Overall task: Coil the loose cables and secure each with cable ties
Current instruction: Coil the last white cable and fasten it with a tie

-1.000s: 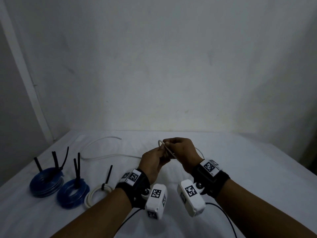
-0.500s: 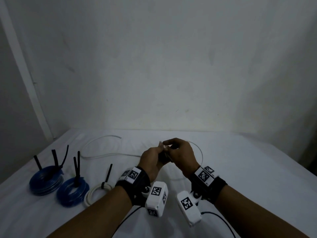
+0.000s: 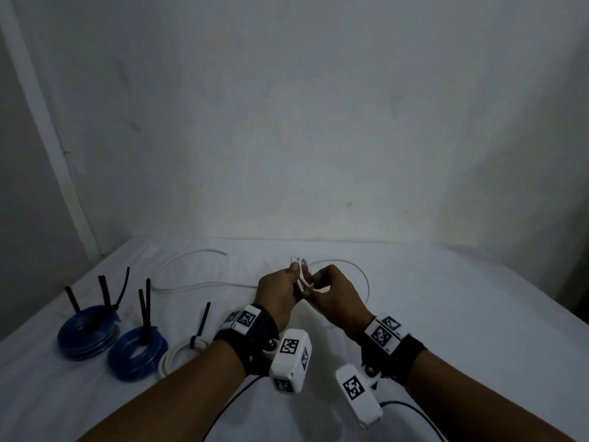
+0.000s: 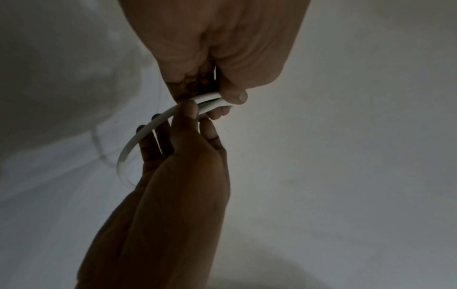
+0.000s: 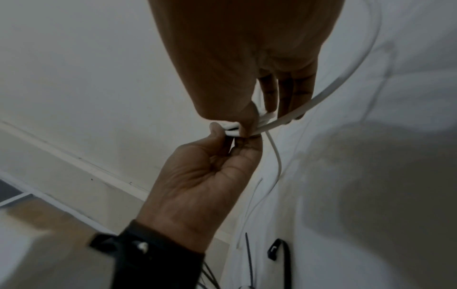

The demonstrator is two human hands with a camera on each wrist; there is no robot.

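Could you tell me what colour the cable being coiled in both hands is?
White; the cable shows best in the left wrist view.

The white cable [image 3: 366,282] looks like smooth plastic with a slight sheen. Left of it, the blue coils [image 3: 86,334] look glossy, their black ties [image 3: 145,314] matt plastic. All lie on a white cloth [image 3: 446,314], soft, matt and faintly creased.

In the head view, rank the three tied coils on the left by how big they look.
1. Leftmost blue coil, largest.
2. Second blue coil, slightly smaller.
3. White coil, smallest, though the left forearm hides part of it.
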